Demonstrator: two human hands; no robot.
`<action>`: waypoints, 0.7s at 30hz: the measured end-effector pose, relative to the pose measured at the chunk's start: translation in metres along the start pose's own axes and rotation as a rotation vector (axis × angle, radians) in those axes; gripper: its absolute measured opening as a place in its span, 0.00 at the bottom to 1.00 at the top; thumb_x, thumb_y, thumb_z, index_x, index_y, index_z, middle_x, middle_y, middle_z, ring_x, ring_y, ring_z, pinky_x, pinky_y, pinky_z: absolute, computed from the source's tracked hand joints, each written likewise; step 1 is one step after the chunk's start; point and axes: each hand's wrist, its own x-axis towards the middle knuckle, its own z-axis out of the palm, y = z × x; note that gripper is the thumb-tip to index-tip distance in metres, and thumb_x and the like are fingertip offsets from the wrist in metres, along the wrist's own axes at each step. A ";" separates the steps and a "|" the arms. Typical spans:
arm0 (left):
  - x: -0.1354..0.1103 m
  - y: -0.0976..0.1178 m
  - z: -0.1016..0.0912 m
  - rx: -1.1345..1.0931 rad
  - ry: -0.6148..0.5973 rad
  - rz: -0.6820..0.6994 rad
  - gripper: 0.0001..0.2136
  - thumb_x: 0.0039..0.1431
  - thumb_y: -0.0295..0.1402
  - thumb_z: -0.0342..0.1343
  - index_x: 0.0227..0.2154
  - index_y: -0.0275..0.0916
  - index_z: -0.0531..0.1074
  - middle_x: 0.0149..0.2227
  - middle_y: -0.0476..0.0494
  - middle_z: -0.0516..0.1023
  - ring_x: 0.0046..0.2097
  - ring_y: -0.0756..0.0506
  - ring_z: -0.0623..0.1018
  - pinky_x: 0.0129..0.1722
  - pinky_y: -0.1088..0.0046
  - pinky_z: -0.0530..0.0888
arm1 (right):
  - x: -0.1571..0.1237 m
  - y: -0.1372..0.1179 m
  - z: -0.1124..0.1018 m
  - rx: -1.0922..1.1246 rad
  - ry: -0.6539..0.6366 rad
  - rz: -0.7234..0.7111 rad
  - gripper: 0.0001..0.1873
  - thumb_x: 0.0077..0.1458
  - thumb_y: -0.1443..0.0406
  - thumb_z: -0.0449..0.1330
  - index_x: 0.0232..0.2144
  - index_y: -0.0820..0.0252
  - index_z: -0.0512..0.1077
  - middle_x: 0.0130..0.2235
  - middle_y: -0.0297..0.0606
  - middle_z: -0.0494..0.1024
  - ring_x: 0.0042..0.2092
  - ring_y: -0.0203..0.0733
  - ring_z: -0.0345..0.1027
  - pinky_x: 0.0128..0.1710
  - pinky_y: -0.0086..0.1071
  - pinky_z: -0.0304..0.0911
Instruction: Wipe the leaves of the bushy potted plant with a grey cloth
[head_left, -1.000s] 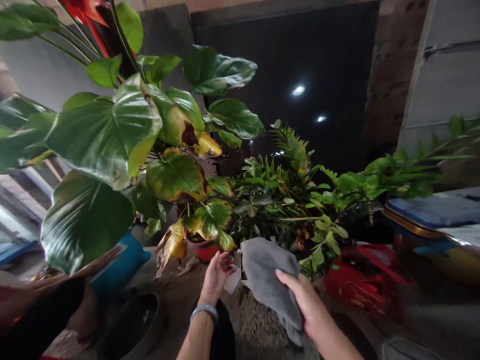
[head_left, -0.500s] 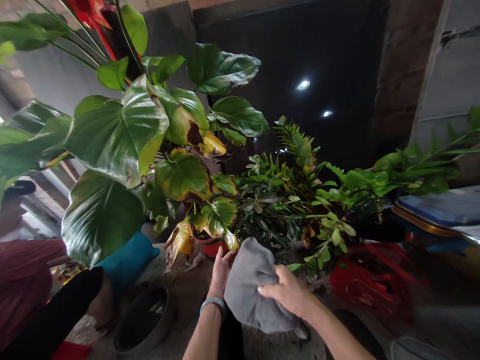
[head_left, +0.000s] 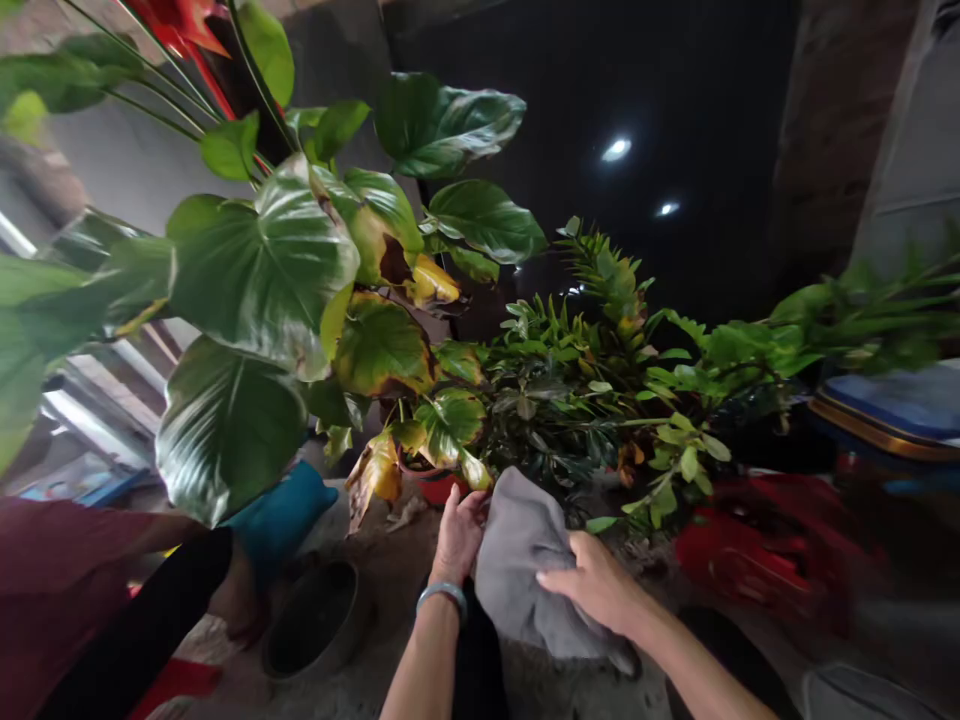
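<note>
My right hand (head_left: 604,590) grips a grey cloth (head_left: 521,575), with the thumb pressed on its near face; the cloth hangs in folds in front of me. Just left of the cloth is my left hand (head_left: 459,535), a bracelet on its wrist. Its thumb stands up apart from the bent fingers, which are partly hidden near the cloth's edge. The fingertips are close to the yellow tip of a drooping leaf (head_left: 450,425); whether they touch it I cannot tell. Behind them stands a red pot (head_left: 437,487) holding the large-leaved plant (head_left: 262,255).
Smaller leafy plants (head_left: 555,400) fill the middle back. A dark basin (head_left: 315,625) sits on the ground at left, near another person's dark red sleeve (head_left: 67,590) and a teal thing (head_left: 289,515). Red plastic (head_left: 757,550) lies at right, below a blue-edged container (head_left: 892,410).
The whole view has shifted, so plants, hands and cloth appear further right. My left thumb and fingers look slightly more bent. The right hand keeps its hold on the cloth.
</note>
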 end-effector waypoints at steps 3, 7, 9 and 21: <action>-0.002 0.000 0.002 -0.030 0.055 0.027 0.16 0.59 0.43 0.53 0.28 0.35 0.77 0.28 0.41 0.81 0.34 0.42 0.79 0.40 0.65 0.72 | 0.001 -0.022 -0.030 0.214 -0.056 -0.133 0.14 0.39 0.60 0.65 0.30 0.62 0.79 0.32 0.42 0.84 0.35 0.50 0.76 0.37 0.39 0.69; 0.000 -0.001 0.007 0.016 0.083 0.034 0.19 0.62 0.43 0.50 0.27 0.33 0.76 0.26 0.40 0.79 0.28 0.45 0.77 0.30 0.68 0.70 | 0.041 -0.048 -0.062 0.554 0.269 -0.106 0.21 0.36 0.56 0.68 0.33 0.62 0.78 0.35 0.42 0.84 0.41 0.51 0.77 0.43 0.38 0.69; 0.001 -0.001 0.007 0.031 0.086 0.036 0.19 0.61 0.44 0.51 0.28 0.33 0.77 0.28 0.39 0.79 0.29 0.45 0.77 0.29 0.69 0.70 | 0.051 -0.039 -0.058 0.639 0.280 0.013 0.20 0.35 0.56 0.66 0.32 0.62 0.77 0.33 0.42 0.84 0.40 0.52 0.77 0.42 0.39 0.70; 0.001 -0.002 0.005 0.056 0.087 0.044 0.15 0.57 0.42 0.56 0.30 0.33 0.77 0.30 0.41 0.79 0.29 0.45 0.77 0.30 0.69 0.70 | 0.012 -0.038 -0.074 0.541 0.342 -0.058 0.22 0.31 0.55 0.69 0.31 0.60 0.78 0.37 0.47 0.84 0.42 0.58 0.77 0.42 0.43 0.70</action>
